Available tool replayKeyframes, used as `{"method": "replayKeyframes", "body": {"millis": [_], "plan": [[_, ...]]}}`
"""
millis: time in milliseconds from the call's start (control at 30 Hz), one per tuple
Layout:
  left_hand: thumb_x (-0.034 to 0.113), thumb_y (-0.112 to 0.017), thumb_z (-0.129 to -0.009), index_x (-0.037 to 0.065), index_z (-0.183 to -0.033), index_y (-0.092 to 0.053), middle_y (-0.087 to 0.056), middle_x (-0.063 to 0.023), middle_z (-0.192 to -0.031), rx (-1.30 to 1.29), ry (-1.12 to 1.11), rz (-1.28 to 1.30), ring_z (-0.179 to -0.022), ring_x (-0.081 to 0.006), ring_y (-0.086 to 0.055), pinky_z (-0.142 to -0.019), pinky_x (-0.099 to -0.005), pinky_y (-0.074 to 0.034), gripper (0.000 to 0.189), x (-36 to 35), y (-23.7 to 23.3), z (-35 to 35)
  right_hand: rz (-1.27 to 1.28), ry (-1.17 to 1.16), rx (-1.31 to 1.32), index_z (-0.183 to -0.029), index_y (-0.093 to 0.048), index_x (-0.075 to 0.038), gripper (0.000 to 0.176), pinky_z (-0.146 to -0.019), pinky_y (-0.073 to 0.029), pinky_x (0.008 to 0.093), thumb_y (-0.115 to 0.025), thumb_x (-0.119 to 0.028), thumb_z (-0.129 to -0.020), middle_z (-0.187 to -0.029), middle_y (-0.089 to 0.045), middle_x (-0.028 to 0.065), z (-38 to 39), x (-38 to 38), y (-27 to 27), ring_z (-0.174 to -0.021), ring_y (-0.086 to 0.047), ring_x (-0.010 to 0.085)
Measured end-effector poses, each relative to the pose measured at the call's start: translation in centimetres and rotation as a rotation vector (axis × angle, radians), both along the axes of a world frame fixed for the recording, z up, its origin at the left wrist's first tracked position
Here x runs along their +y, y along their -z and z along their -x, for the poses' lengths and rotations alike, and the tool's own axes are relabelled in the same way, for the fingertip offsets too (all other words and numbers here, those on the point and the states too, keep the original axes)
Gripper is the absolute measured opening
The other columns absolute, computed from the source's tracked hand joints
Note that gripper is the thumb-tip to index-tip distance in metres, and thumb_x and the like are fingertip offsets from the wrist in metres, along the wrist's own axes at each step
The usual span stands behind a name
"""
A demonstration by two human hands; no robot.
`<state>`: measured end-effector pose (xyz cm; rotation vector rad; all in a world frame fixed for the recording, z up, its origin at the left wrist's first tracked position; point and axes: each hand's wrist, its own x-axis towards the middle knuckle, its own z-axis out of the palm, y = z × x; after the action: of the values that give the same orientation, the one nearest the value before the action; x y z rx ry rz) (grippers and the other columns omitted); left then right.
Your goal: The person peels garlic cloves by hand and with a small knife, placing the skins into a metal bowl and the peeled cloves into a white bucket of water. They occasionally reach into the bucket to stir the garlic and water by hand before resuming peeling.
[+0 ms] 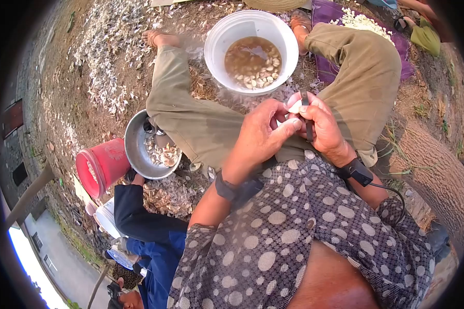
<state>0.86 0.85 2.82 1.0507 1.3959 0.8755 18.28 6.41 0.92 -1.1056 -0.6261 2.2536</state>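
My left hand (pixel 268 124) is closed, its fingertips pinching a pale garlic clove (pixel 295 107) in front of my lap. Beside it, my right hand (pixel 324 126) grips a narrow dark knife (pixel 309 129), with the thumb pressed across it. The two hands meet at the fingertips, which partly hide the clove and the blade. Just beyond them stands a white bucket (pixel 215 69) of brownish water, with pale cloves gathered on its near side. To the left, a metal basin (pixel 134 149) holds more cloves and bits of skin.
A red bucket (pixel 111 162) stands beside the basin, near a co-worker in dark blue (pixel 165 257). Peeled cloves (pixel 363 23) lie on a purple cloth (pixel 325 64) at upper right. Papery skins (pixel 111 72) litter the ground. A tree trunk (pixel 433 177) is at right.
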Motion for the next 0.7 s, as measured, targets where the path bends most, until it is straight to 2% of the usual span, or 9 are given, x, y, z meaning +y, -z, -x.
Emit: {"method": "replayKeyframes", "body": {"millis": [100,233,267,367,500,633,667,700], "plan": [[0.013,-0.068,-0.094,0.0,-0.096,-0.065,-0.063,0.0003,-0.08,0.105,0.035,0.017,-0.074,-0.0062,-0.054,-0.066,-0.0251,-0.045,0.013,0.2,0.5,0.0,-0.171,-0.069,-0.054,-0.113,-0.057,-0.007,0.021,-0.049,-0.035,0.0192,-0.053,-0.019,-0.096,-0.084,-0.059,0.0,-0.1,-0.3,0.5,-0.059,-0.043,0.0025],[0.01,-0.063,-0.096,0.0,-0.092,-0.064,-0.059,0.0022,-0.075,-0.064,-0.106,-0.023,-0.07,-0.0045,-0.048,-0.062,-0.0237,-0.041,0.011,-0.1,0.5,-0.5,0.018,-0.142,0.162,-0.111,-0.057,-0.007,0.02,-0.047,-0.033,0.0216,-0.054,-0.019,-0.095,-0.08,-0.056,0.0007,-1.3,0.4,0.5,-0.061,-0.043,0.0041],[0.011,-0.062,-0.096,0.002,-0.09,-0.063,-0.059,0.0027,-0.074,-0.069,-0.197,-0.091,-0.065,-0.0035,-0.047,-0.058,-0.0226,-0.04,0.011,-0.2,1.1,-0.5,0.053,-0.137,0.223,-0.111,-0.056,-0.006,0.02,-0.047,-0.033,0.0222,-0.054,-0.019,-0.095,-0.079,-0.055,0.0013,-1.4,0.5,0.3,-0.061,-0.043,0.005],[0.011,-0.062,-0.097,0.004,-0.089,-0.062,-0.06,0.0021,-0.074,-0.159,-0.444,-0.004,-0.061,-0.0032,-0.048,-0.055,-0.0207,-0.04,0.011,0.3,0.2,0.0,0.182,-0.079,0.404,-0.111,-0.055,-0.005,0.02,-0.046,-0.032,0.023,-0.054,-0.018,-0.096,-0.075,-0.053,0.0035,-1.7,0.7,0.3,-0.059,-0.043,0.0078],[0.013,-0.062,-0.098,0.004,-0.09,-0.061,-0.06,0.001,-0.073,-0.146,-0.308,0.027,-0.059,-0.0034,-0.049,-0.053,-0.02,-0.04,0.012,-0.2,1.0,0.5,0.276,-0.042,0.576,-0.111,-0.055,-0.005,0.019,-0.047,-0.033,0.0231,-0.054,-0.017,-0.097,-0.073,-0.052,0.0057,-1.9,1.1,0.5,-0.058,-0.044,0.0106],[0.01,-0.066,-0.095,0.002,-0.102,-0.061,-0.063,-0.0004,-0.086,-0.295,-0.176,-0.032,-0.065,-0.0053,-0.055,-0.061,-0.0212,-0.046,0.012,-0.5,0.2,-0.3,0.15,-0.081,0.458,-0.109,-0.054,-0.005,0.02,-0.049,-0.035,0.0228,-0.055,-0.017,-0.094,-0.076,-0.054,0.0052,-1.6,0.8,0.7,-0.06,-0.046,0.0094],[0.007,-0.068,-0.095,0.001,-0.109,-0.061,-0.065,-0.0019,-0.095,-0.268,-0.175,-0.113,-0.075,-0.0066,-0.06,-0.069,-0.0231,-0.05,0.017,-0.6,0.4,-0.5,0.089,-0.107,0.409,-0.109,-0.054,-0.004,0.021,-0.05,-0.036,0.0226,-0.055,-0.017,-0.092,-0.078,-0.054,0.0046,-1.7,0.5,0.8,-0.061,-0.047,0.009],[0.007,-0.068,-0.095,0.0,-0.109,-0.061,-0.065,-0.0022,-0.096,-0.311,-0.145,-0.094,-0.078,-0.0069,-0.061,-0.072,-0.0236,-0.05,0.017,-0.6,0.0,-0.5,0.029,-0.131,0.361,-0.108,-0.054,-0.004,0.021,-0.051,-0.037,0.0224,-0.056,-0.017,-0.091,-0.079,-0.055,0.0041,-1.4,0.3,0.5,-0.061,-0.048,0.0086]]}}
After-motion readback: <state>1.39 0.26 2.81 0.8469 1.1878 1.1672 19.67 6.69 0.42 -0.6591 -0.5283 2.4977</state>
